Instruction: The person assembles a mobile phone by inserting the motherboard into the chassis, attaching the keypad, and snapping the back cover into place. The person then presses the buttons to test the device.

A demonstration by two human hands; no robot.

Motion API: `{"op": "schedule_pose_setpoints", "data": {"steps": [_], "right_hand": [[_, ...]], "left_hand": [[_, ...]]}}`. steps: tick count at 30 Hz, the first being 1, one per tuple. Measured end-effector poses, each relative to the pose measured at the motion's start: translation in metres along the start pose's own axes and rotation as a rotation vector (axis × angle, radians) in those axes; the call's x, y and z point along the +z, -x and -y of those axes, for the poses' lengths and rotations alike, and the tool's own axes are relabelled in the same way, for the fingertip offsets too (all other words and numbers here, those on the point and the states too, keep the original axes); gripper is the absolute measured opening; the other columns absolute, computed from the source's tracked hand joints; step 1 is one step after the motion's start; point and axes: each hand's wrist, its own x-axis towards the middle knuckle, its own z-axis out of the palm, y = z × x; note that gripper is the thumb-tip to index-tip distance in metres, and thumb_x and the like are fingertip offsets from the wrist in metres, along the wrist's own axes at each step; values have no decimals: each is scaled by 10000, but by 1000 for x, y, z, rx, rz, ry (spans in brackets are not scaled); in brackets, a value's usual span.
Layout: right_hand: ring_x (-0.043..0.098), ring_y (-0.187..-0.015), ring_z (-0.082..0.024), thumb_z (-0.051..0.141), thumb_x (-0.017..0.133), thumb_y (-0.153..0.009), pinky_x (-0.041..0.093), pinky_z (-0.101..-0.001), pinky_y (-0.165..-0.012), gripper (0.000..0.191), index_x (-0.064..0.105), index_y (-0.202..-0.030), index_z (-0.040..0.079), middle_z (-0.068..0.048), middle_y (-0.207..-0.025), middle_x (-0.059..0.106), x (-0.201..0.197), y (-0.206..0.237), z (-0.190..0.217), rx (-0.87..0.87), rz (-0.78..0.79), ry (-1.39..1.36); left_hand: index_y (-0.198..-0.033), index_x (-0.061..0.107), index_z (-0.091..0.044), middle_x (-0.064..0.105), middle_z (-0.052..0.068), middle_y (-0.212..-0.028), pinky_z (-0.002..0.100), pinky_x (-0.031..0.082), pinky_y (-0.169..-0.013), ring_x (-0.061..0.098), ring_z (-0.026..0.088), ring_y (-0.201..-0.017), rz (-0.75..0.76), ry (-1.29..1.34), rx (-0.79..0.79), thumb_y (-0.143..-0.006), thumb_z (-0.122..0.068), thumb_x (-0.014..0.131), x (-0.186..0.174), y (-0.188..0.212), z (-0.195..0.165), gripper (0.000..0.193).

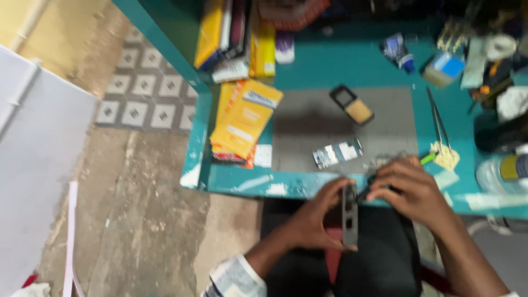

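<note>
Item one, far left: I log a pale panel (33, 165) along the edge, and beside it a worn concrete floor (148, 209) with a patch of patterned tiles (140, 91) at 11 o'clock.

Item two: teal worktop (341, 60). At its left end I count a stack of yellow packets (245, 118), and at 12 o'clock of those, upright boxes in yellow and white (242, 38).

Item three: a grey mat (308, 126) on the worktop, carrying a dark-framed part with a tan centre (352, 104) and, at 6 o'clock of that, a small shiny circuit board (337, 152).

Item four: my left hand (316, 217), below the worktop's front edge, over the lap. Its fingers are curled round a narrow dark phone body (350, 215), held upright and edge-on, thumb on the near side.

Item five: my right hand (412, 190), just at 2 o'clock of the phone body. Fingers are pressed together on a thin dark tool (367, 190), whose tip meets the top of the phone body. The blur hides what kind of tool it is.

Item six, right: tweezers (437, 118) on the worktop, a small blue-and-white box (444, 67) at 12 o'clock of them, and blurred clutter at the far right edge.
</note>
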Motion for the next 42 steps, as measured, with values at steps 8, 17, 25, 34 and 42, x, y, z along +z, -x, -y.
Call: {"op": "schedule_pose_setpoints", "data": {"steps": [8,17,25,34,42], "right_hand": [[668,-837,-148,219,866,-648,412,-333,-804,212,778,-810,114,-1,-842,718,0,-2,-4,39,-14,-37],[668,-830,-144,216,864,-643,409,-334,-817,197,790,-797,118,9,-815,721,3,-1,-4,46,-16,-52],[668,-828,-132,220,866,-638,413,-335,-836,206,790,-798,115,12,-808,722,5,-1,-5,40,-16,-56],[657,-825,-140,238,868,-629,409,-346,-834,225,790,-798,112,7,-802,718,7,-1,-4,42,-16,-40],[653,-829,-141,231,864,-640,418,-337,-829,213,789,-802,114,8,-809,715,8,-1,-2,53,-20,-35]], "left_hand": [[-1675,190,-90,221,167,-1725,534,395,-1313,342,351,-1648,34,-75,-35,-731,-359,923,-3,-2,-13,1226],[-1668,215,-74,240,174,-1709,545,380,-1331,361,360,-1645,32,-65,-24,-740,-346,923,-5,0,-11,1199],[-1674,184,-74,223,187,-1717,548,393,-1308,346,371,-1641,46,-96,-36,-725,-368,921,-7,1,-5,1237],[-1678,208,-96,239,181,-1712,536,395,-1303,360,376,-1631,42,-114,-60,-722,-384,917,-9,0,-13,1224],[-1659,232,-86,265,170,-1699,515,434,-1284,380,347,-1621,33,-169,-44,-701,-384,922,-8,1,-14,1217]]}}
